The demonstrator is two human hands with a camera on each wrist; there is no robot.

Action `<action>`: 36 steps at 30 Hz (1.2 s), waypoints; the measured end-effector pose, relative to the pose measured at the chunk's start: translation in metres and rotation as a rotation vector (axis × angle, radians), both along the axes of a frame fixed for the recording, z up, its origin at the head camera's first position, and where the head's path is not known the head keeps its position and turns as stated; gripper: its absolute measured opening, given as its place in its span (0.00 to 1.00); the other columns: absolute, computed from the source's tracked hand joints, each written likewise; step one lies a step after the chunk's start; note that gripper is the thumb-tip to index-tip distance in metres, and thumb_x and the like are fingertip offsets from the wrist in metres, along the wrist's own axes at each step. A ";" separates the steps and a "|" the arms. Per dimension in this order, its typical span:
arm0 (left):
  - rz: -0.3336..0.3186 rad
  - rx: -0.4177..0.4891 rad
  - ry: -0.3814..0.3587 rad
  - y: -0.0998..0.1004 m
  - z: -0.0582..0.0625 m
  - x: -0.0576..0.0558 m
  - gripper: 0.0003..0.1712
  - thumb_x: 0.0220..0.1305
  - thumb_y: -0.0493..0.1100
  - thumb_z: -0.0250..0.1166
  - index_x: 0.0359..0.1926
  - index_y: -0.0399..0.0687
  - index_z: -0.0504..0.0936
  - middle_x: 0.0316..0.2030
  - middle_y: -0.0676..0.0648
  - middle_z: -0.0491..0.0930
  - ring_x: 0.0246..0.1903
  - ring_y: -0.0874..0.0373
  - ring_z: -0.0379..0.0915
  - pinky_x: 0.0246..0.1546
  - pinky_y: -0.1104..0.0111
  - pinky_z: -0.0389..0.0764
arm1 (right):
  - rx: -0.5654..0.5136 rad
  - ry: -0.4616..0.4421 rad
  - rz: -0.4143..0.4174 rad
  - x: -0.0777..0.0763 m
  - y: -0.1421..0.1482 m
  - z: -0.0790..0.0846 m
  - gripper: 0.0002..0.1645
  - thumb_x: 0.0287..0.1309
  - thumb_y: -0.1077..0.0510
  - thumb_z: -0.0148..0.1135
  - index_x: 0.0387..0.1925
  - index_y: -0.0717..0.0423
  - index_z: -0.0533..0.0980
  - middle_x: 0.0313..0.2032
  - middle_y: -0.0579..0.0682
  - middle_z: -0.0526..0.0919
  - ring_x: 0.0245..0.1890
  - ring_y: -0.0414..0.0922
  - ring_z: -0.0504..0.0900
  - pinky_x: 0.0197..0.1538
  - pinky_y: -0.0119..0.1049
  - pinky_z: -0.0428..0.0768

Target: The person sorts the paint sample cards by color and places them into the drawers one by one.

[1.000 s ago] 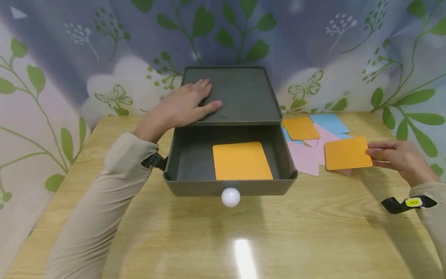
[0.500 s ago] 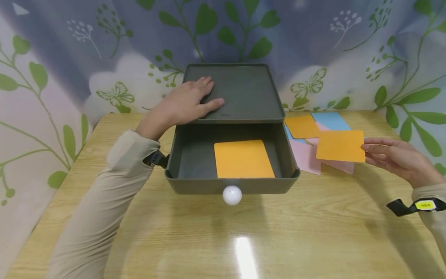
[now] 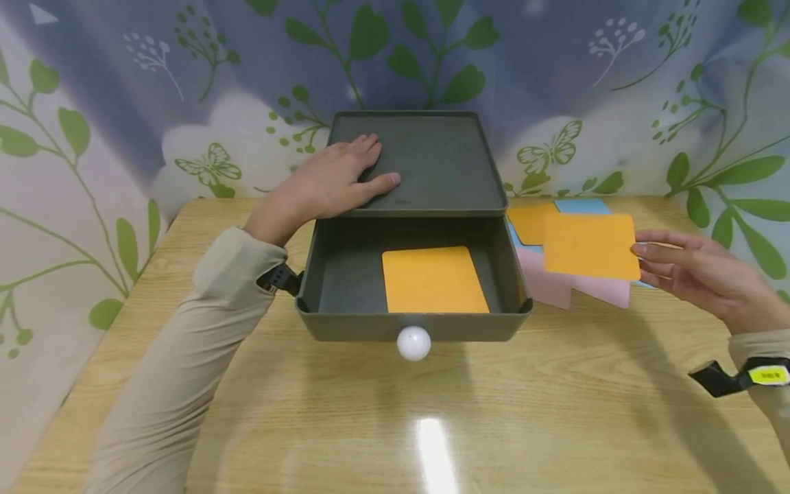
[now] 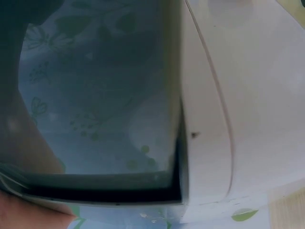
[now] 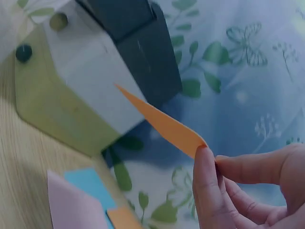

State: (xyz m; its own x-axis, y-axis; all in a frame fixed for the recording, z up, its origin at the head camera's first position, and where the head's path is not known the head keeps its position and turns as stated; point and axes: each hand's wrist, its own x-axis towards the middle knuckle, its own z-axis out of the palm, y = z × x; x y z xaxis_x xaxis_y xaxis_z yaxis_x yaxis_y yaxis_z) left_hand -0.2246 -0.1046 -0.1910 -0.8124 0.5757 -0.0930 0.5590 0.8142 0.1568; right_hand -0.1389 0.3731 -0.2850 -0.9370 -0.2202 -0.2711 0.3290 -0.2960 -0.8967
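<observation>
My left hand [image 3: 336, 175] lies flat on the grey top [image 3: 441, 165] of the drawer unit, fingers straight and thumb out to the right. Below that top, the dark grey drawer [image 3: 345, 328] stands pulled out, with a white round knob [image 3: 413, 343] on its front. An orange card [image 3: 435, 281] lies inside it. To the right, my right hand [image 3: 710, 271] pinches another orange card [image 3: 589, 245] by its right edge. In the right wrist view, this held card [image 5: 167, 126] appears nearly edge-on, raised over the table between thumb and fingers.
Several cards lie loosely overlapped right of the drawer: pink [image 3: 546, 283], blue [image 3: 583, 206] and orange [image 3: 524, 221]. In the right wrist view, the unit has a white section [image 5: 95, 71] and a yellow-green section [image 5: 52, 95] below the dark drawer. A patterned curtain [image 3: 278, 55] hangs behind the table.
My right hand has lifted the orange card off the pile and moved it up and left. The left hand stays on the unit's top. The view has shifted slightly.
</observation>
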 end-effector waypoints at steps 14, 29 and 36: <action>0.001 0.004 0.009 0.001 0.001 0.000 0.43 0.75 0.62 0.40 0.74 0.35 0.45 0.75 0.37 0.40 0.74 0.46 0.35 0.72 0.55 0.41 | -0.083 0.132 0.172 0.018 -0.028 0.037 0.23 0.72 0.72 0.37 0.51 0.59 0.78 0.41 0.50 0.82 0.35 0.44 0.82 0.39 0.35 0.81; 0.007 0.007 0.002 0.000 0.000 0.000 0.42 0.75 0.62 0.40 0.74 0.36 0.45 0.75 0.37 0.40 0.74 0.46 0.35 0.72 0.55 0.41 | 0.044 0.273 0.383 0.036 -0.087 0.056 0.25 0.72 0.73 0.35 0.62 0.62 0.71 0.53 0.51 0.80 0.42 0.44 0.81 0.45 0.32 0.81; 0.010 0.019 0.002 0.000 0.000 0.001 0.42 0.75 0.62 0.41 0.74 0.36 0.46 0.75 0.37 0.40 0.74 0.46 0.35 0.72 0.56 0.41 | -0.016 0.369 0.362 0.037 -0.096 0.058 0.27 0.70 0.76 0.34 0.66 0.67 0.66 0.60 0.61 0.75 0.55 0.52 0.79 0.54 0.38 0.77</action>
State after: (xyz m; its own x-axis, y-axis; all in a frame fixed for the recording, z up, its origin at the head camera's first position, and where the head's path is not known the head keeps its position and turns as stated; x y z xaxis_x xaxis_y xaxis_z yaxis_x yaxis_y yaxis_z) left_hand -0.2238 -0.1042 -0.1913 -0.8185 0.5688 -0.0807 0.5509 0.8169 0.1708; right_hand -0.1018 0.2770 -0.2273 -0.8324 -0.5498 0.0695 0.0755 -0.2367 -0.9686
